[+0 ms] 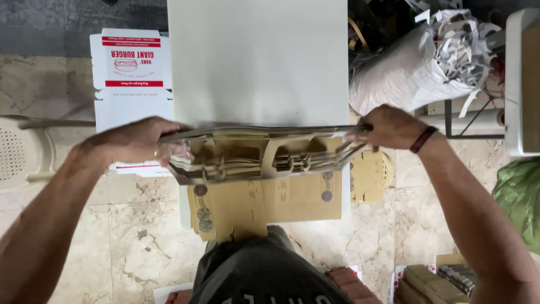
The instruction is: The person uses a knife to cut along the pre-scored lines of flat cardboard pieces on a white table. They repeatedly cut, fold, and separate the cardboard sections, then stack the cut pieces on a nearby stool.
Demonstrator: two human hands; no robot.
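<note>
- While both hands grip it, the stack of die-cut cardboard blanks (pixel 259 155) hangs above the white table (pixel 259 62).
- Left hand (pixel 138 141) and right hand (pixel 391 128) clamp opposite ends.
- Step, I judge: squaring the stack; next needs level lowering.

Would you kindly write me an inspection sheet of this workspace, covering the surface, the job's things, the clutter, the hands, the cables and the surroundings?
Surface: pale grey table, far part bare.
Job's things: stack of flat brown cardboard blanks lifted at both ends; one cardboard blank lying flat beneath.
Clutter: flat white printed box hanging over the table's left edge.
Hands: left hand grips the stack's left end; right hand, with a dark wristband, grips the right end.
Cables: nothing seen.
Surroundings: marble floor, white sack of paper shreds, white plastic chair, green bag.
</note>
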